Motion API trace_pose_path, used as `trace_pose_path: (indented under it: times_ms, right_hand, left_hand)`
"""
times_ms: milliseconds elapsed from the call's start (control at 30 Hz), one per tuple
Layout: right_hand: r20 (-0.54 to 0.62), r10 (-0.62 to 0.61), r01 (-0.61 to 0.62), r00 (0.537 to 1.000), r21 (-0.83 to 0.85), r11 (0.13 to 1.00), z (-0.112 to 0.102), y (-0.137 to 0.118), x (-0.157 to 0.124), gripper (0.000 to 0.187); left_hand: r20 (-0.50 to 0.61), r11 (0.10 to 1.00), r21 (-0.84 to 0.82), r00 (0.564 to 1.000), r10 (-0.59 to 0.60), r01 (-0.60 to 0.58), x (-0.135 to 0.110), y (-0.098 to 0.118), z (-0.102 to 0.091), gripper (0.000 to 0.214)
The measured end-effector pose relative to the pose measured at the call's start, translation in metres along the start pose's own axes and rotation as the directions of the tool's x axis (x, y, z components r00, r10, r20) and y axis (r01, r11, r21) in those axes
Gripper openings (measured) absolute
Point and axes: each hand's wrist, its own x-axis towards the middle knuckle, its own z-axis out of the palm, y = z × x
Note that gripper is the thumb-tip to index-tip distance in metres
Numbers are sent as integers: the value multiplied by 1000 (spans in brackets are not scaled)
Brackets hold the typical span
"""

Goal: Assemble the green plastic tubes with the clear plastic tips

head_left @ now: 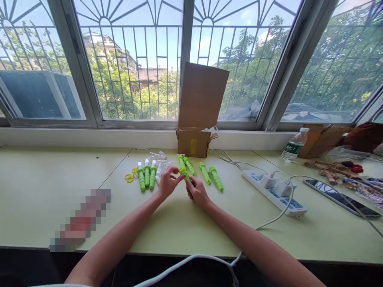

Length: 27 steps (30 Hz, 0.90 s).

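My right hand (pixel 197 191) is closed around the lower part of a green ribbed tube (pixel 186 175). At the tube's upper end, the fingers of my left hand (pixel 169 182) pinch a small yellow ring (pixel 182 170). The fingers partly hide both pieces. Left of my hands lie three green tubes (pixel 147 175) with white tops, beside loose yellow rings (pixel 129 177). Clear plastic pieces (pixel 160 156) are scattered just behind. Two more green tubes (pixel 189 165) lie beyond my hands, and another pair of green tubes (pixel 216 178) rests to the right.
An open cardboard box (pixel 193 142) stands at the back by the window. To the right are a power strip (pixel 275 193) with plugs and cables, a phone (pixel 341 198), a water bottle (pixel 295 145) and wooden handles (pixel 324 169). A blurred-out object (pixel 82 221) lies at left.
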Motion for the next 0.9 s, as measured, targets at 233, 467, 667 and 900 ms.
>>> trace_pose_path:
  times_ms: [233, 467, 667, 900]
  right_hand:
    - [27, 54, -54, 998, 30, 998, -1, 2, 1, 42]
    - [53, 78, -82, 996, 75, 994, -2, 2, 1, 40]
    - [68, 112, -117, 991, 84, 990, -4, -3, 1, 41]
    - [83, 134, -142, 988, 111, 984, -5, -3, 2, 41]
  left_hand:
    - [-4, 1000, 9, 1000, 10, -10, -2, -1, 0, 28]
    - [2, 1000, -1, 1000, 6, -6, -1, -3, 0, 30]
    - [-9, 1000, -15, 1000, 10, -10, -1, -4, 1, 31]
    - [-3, 1000, -12, 1000, 10, -10, -1, -4, 2, 30]
